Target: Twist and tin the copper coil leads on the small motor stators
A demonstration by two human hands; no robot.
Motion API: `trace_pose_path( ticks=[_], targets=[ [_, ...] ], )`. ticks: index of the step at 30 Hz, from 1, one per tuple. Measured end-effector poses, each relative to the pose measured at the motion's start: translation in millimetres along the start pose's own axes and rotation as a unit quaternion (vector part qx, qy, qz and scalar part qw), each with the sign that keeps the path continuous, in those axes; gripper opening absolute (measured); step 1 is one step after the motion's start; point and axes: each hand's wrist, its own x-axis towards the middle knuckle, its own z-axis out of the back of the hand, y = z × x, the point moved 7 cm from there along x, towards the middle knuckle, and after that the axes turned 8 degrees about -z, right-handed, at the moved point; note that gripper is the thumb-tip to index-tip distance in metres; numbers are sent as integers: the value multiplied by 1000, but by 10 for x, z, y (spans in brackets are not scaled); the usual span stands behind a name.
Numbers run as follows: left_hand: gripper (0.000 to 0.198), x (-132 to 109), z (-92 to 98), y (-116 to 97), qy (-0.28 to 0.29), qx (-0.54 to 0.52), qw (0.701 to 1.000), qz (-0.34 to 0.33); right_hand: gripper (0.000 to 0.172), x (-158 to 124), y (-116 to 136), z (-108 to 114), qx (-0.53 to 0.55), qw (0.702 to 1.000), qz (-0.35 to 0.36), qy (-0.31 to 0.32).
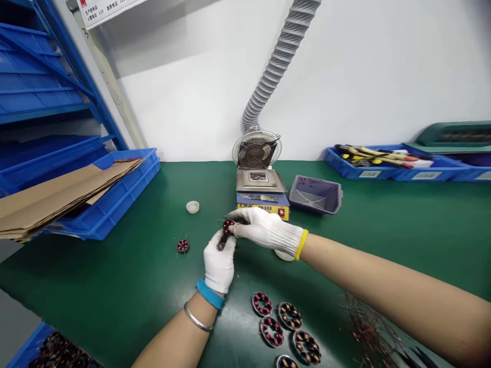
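- Work in hand: one small wound ring (228,227), held up over the green bench (146,276), just in front of the blue heater unit (263,199).
- Left hand (219,263), gloved, grips the ring from below; right hand (263,226), gloved, pinches it from the right side. Neither is free.
- Progress: this one reads as mid-handling. Thin wire seems to stick out on its left, so I'd call it unfinished.
- A lone ring (183,246) lies to the left, wire ends poking out; likely unfinished too.
- Cluster of rings (272,331) near the front edge, five in view, red and tan coils. Can't tell if done or waiting.
- Wire scraps (368,327) at lower right suggest some trimming is done; total count left unknown.
- Hidden: fingertips overlap around the held ring, so exact finger contact is unclear. Dark patch at the left fingers: stain or object, can't say.
- White dish (284,255) mostly under the right wrist.
- Cut off: lowest ring of the cluster, dark tool (420,357) at lower right, blue bin (28,347) of dark parts at lower left.
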Motion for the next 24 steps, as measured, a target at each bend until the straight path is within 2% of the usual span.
trace_pose_path(
  ticks=[3,5,6,8,11,13,14,16,19,22,24],
  targets=[
    [38,-5,-15,9,17,12,1000,4,41,-40,28,32,-5,1000,12,22],
    [41,-12,-39,30,29,23,999,11,40,-24,37,136,-35,999,9,12],
    [43,-19,-57,55,38,32,999,21,40,4,33,238,-58,998,1,-9],
    [46,-39,-100,123,62,58,995,53,43,90,22,551,-126,987,-25,-93],
    [45,-67,-149,198,98,93,987,84,44,264,41,1078,-256,941,-52,-217],
    [45,-74,-159,217,109,105,984,89,40,424,42,1297,-319,916,-56,-238],
    [45,-75,-160,224,113,109,983,92,39,511,22,1358,-332,912,-60,-233],
    [44,-77,-163,234,121,117,981,95,37,672,-34,1402,-344,910,-68,-219],
    [43,-77,-170,241,134,134,978,93,35,842,-135,1344,-345,912,-80,-206],
    [43,-78,-182,240,148,150,973,89,33,895,-222,1314,-312,922,-89,-209],
    [44,-78,-188,235,156,159,971,85,34,865,-271,1388,-272,930,-97,-228]
  ],
)
